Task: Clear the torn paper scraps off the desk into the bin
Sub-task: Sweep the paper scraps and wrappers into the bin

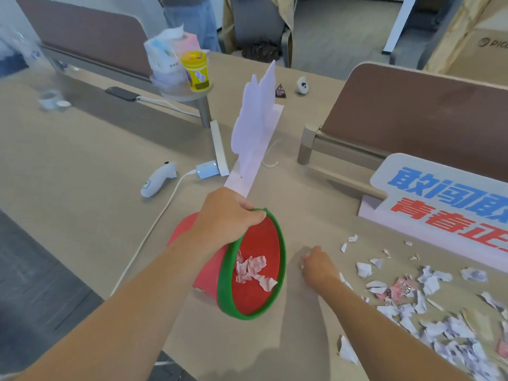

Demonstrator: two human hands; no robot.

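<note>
Most torn paper scraps [428, 281] lie on the desk [82, 160] right of your right hand [319, 264], fingers curled round a few; your left hand [225, 215] grips the rim of the tilted red bin [264, 237].

A: Any readable text?
B: Sign board [439, 204], three o'clock: blue "敢闯敢" over red "青春正", both cut off at the frame edge. Cardboard box [489, 37], one o'clock: "PIC", cropped.
A: Yellow canister [195, 70]?
B: Label too blurred.
</note>
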